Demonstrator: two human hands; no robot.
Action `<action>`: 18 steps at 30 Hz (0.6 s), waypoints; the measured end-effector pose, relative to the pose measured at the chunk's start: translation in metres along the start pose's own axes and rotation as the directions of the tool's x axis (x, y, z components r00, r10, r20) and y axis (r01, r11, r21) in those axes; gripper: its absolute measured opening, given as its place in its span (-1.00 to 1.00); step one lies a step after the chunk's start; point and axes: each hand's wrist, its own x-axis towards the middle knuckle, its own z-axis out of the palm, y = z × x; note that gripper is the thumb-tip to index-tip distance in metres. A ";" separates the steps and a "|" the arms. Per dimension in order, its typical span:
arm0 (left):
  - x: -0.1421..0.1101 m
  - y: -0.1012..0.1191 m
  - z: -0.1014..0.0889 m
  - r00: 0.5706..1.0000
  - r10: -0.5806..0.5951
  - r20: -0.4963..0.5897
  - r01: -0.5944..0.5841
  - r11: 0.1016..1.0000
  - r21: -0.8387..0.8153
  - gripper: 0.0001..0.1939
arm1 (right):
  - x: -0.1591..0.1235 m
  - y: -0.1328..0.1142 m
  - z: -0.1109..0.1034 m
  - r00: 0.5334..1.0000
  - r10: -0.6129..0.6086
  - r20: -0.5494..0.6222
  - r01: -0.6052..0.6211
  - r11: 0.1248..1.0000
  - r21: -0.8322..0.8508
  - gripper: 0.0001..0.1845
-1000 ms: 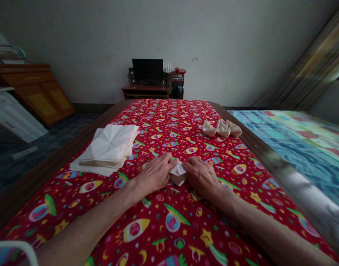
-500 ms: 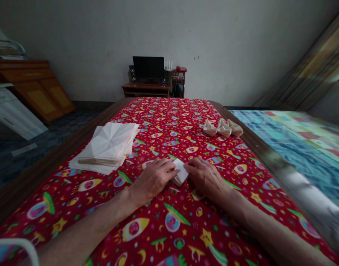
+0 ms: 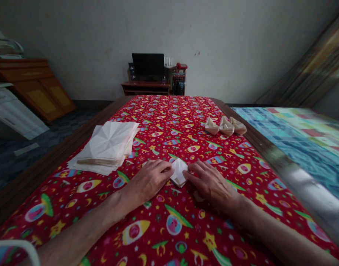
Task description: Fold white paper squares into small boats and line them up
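A small folded white paper piece (image 3: 179, 171) lies on the red patterned tablecloth (image 3: 169, 225) in front of me. My left hand (image 3: 149, 180) rests on the cloth with its fingers curled onto the paper's left edge. From the right, my right hand (image 3: 210, 183) presses its fingertips on the paper's other edge. Both hands pinch the same piece between them. Much of the paper's lower part is hidden by the fingers.
A stack of creased white paper sheets (image 3: 107, 146) lies to the left. Three finished folded paper shapes (image 3: 225, 126) sit at the far right near the table's wooden edge (image 3: 258, 142). A bed with a blue checked cover (image 3: 302, 140) adjoins on the right.
The paper piece has been turned and flattened a little between my fingers. Both hands stayed in the same place on the cloth, and my view shifted slightly.
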 end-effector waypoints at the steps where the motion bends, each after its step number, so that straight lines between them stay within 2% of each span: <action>1: -0.001 0.000 -0.001 1.000 0.003 0.001 -0.003 1.000 0.004 -0.75 | -0.001 0.001 0.001 1.000 0.008 0.016 -0.008 1.000 0.015 -0.69; 8: -0.001 0.003 0.000 0.999 0.020 -0.030 -0.021 0.998 -0.054 -0.71 | -0.002 0.003 0.006 0.998 0.052 0.023 -0.053 0.995 0.080 -0.77; 14: 0.005 0.002 0.000 0.990 0.016 0.138 -0.001 0.994 -0.109 -0.56 | 0.002 0.001 0.004 0.999 0.042 0.010 -0.042 0.994 0.103 -0.78; 18: 0.018 -0.003 -0.002 0.986 0.005 0.164 0.013 0.994 -0.113 -0.57 | 0.003 0.001 0.005 1.000 0.010 -0.003 -0.009 0.990 0.139 -0.71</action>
